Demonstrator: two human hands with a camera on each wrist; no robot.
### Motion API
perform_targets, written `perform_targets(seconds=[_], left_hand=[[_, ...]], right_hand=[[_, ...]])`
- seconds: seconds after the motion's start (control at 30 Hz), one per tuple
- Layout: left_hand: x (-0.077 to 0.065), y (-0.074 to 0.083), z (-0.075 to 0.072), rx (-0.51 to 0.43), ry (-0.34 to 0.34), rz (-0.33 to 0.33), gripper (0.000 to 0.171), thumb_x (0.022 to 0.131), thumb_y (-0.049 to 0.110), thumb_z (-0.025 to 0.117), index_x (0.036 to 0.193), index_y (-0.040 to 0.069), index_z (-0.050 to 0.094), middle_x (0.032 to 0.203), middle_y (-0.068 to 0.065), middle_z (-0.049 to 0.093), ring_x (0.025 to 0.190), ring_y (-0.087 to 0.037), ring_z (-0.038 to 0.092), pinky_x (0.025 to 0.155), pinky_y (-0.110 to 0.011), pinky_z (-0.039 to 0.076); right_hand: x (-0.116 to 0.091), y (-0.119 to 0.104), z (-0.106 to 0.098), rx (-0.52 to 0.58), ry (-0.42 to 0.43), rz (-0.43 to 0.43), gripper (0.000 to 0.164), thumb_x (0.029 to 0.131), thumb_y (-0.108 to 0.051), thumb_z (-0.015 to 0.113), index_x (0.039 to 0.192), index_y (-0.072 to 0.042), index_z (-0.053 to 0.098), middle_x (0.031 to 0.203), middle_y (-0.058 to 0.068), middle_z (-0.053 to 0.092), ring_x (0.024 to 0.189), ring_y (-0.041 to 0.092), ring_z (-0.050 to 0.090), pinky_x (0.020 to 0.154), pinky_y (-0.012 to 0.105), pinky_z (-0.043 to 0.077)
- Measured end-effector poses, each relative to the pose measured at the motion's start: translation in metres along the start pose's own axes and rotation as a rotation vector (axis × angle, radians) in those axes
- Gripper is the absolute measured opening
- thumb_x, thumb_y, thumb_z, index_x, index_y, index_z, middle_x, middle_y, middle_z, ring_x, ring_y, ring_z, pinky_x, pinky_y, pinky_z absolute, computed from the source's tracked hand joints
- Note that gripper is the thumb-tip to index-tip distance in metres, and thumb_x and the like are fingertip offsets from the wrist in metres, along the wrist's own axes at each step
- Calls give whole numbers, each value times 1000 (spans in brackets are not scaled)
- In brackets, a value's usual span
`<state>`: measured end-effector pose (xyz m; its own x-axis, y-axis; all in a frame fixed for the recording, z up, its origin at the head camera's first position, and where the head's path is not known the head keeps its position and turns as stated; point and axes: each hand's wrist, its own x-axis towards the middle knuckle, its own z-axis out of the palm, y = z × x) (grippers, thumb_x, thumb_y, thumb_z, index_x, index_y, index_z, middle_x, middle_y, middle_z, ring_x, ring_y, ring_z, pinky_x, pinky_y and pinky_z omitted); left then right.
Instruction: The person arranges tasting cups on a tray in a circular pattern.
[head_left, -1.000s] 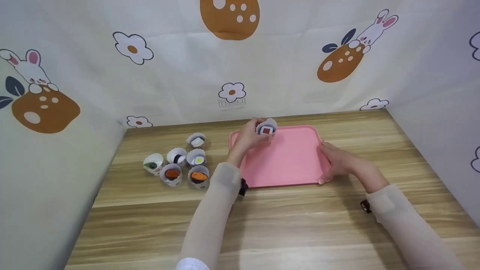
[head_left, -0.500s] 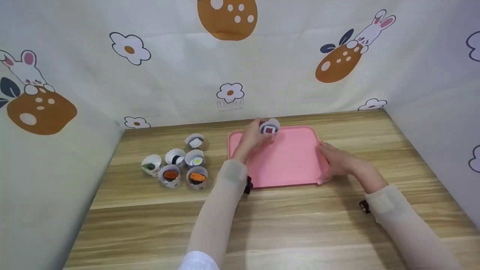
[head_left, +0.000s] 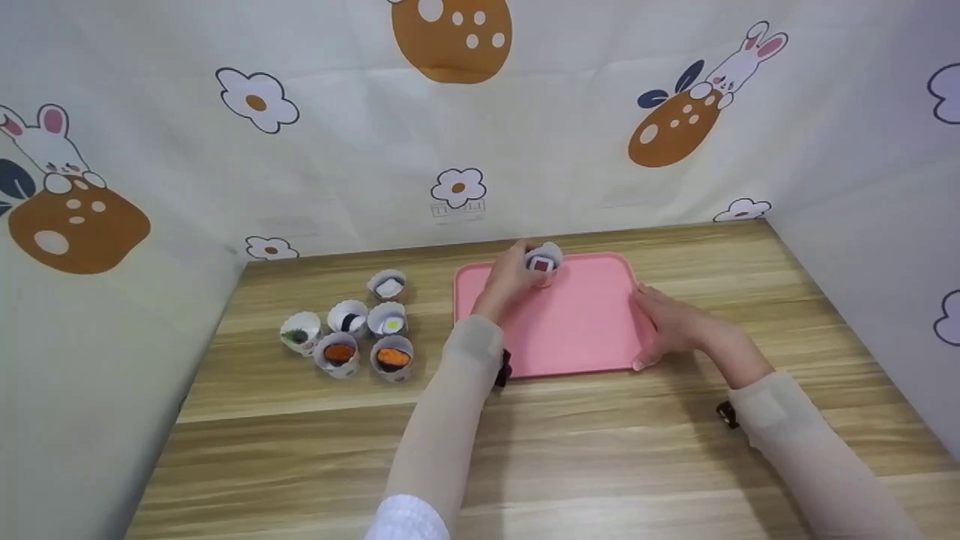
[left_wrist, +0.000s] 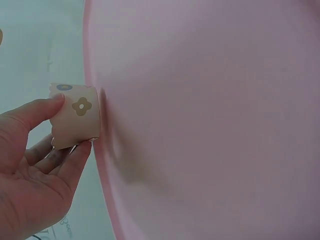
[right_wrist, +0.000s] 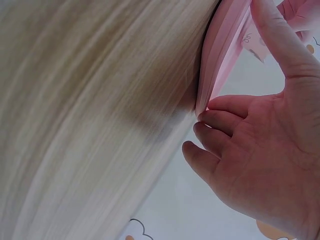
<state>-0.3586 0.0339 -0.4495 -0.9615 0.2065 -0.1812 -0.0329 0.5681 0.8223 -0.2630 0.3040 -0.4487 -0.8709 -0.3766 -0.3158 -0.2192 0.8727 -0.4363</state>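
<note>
At the back of the pink tray [head_left: 577,322], my left hand [head_left: 510,281] grips a scalloped paper cup [head_left: 550,255] between thumb and fingers. A white sushi piece with a dark red square centre [head_left: 541,265] sits inside it. In the left wrist view the cup's side [left_wrist: 75,117] shows a printed flower, and its base is close to the tray; whether they touch I cannot tell. My right hand [head_left: 679,326] rests against the tray's right edge, thumb near the front corner and fingers farther back. In the right wrist view its fingers [right_wrist: 225,122] are loosely extended, tips at the rim.
Several more paper cups stand grouped on the wooden table [head_left: 600,450] left of the tray, among them ones with orange-topped sushi [head_left: 393,358], red-topped sushi [head_left: 340,354] and a green-garnished piece [head_left: 300,334]. A patterned cloth [head_left: 360,150] hangs behind and at both sides.
My left hand has carried the cup a little to the right and then slightly lower over the tray's back part. The right hand has stayed at the tray's edge.
</note>
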Motion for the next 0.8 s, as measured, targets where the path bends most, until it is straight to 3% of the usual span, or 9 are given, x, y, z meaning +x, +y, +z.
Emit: perform_targets(seconds=[0.3, 0.8], left_hand=[[4, -3, 3, 48, 0, 4, 55, 92, 18, 72, 142, 12, 49, 137, -12, 57, 121, -25, 54, 108, -42, 47], [5, -1, 6, 32, 17, -22, 56, 93, 17, 71, 143, 12, 47, 139, -13, 57, 124, -26, 53, 111, -43, 45]], right_hand=[[-1, 0, -2, 3, -10, 3, 130, 67, -46, 90, 155, 10, 12, 162, 33, 5, 150, 51, 8, 122, 62, 14], [1, 1, 0, 15, -1, -6, 132, 65, -46, 91, 154, 11, 12, 162, 34, 6, 150, 52, 8, 122, 61, 14]])
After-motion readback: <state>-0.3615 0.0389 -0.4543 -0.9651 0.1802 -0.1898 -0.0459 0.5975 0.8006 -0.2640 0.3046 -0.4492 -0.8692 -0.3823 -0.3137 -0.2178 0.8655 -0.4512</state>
